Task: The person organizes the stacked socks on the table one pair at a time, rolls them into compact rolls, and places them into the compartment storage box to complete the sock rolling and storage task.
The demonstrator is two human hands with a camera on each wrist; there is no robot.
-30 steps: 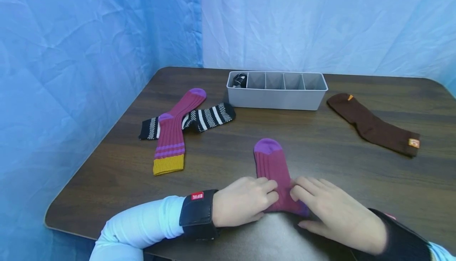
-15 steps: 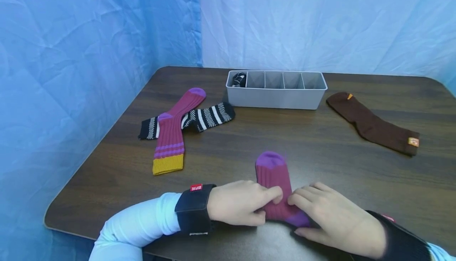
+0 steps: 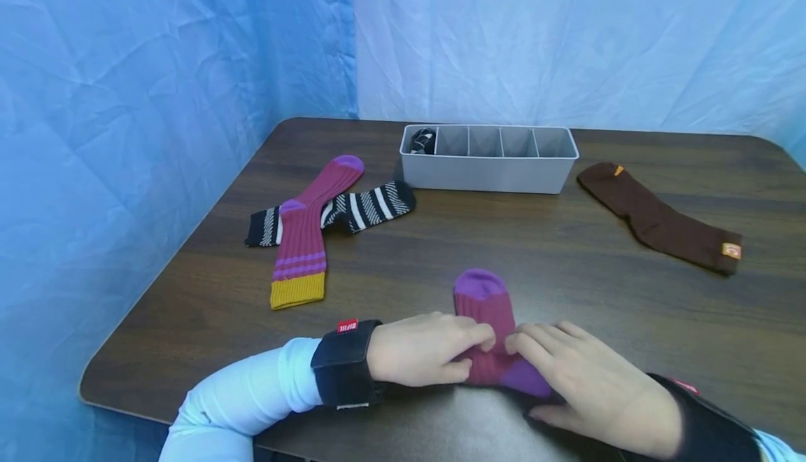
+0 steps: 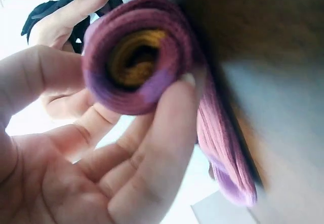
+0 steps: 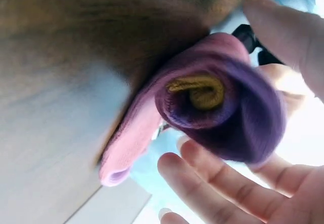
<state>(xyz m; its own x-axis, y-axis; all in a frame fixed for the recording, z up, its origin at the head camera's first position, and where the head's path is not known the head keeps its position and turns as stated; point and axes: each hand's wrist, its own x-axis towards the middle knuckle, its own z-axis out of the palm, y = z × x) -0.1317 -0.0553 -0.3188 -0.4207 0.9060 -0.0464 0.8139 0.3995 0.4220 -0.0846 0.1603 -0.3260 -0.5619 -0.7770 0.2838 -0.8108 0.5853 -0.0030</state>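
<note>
In the head view, a maroon ribbed sock (image 3: 488, 311) with purple toe lies near the table's front edge, its cuff end rolled up. My left hand (image 3: 425, 348) holds the roll from the left. In the left wrist view, its thumb and fingers curve round the rolled sock (image 4: 139, 57), whose yellow cuff shows coiled inside. My right hand (image 3: 585, 381) is at the roll's right end, fingertips at the sock. In the right wrist view, its fingers (image 5: 217, 183) are spread loosely round the roll, and the purple heel (image 5: 258, 112) bulges out beside the coil.
A matching maroon sock (image 3: 302, 238) lies across a black-and-white patterned sock (image 3: 371, 208) at left. A grey divided box (image 3: 485, 173) stands at the back, with a dark item in its left compartment. A brown sock (image 3: 661, 227) lies at right. Blue curtains surround the dark wooden table.
The sock's toe has come nearer the table's front edge. My left fingers have shifted along the roll; my right hand stays beside it, and more of the purple heel shows.
</note>
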